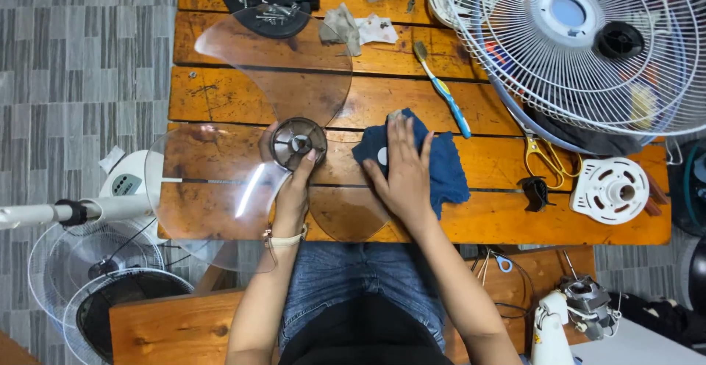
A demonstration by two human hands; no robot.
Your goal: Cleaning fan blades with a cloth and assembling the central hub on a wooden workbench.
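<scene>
Three clear blades (220,188) radiating flat from hub (297,143).

On my surface (220,100) I count one clear fan blade (243,181), one blue cloth (445,170), one toothbrush (441,89), one pair of scissors (543,155), one white grille (588,41), one motor cover (614,188).

Fan blade (243,181): clear, grey hub. Cloth (441,170): dark blue. Bench (220,97): orange-brown wood. Fan guard (588,63): white wire. Floor (81,63): grey striped tiles.
</scene>
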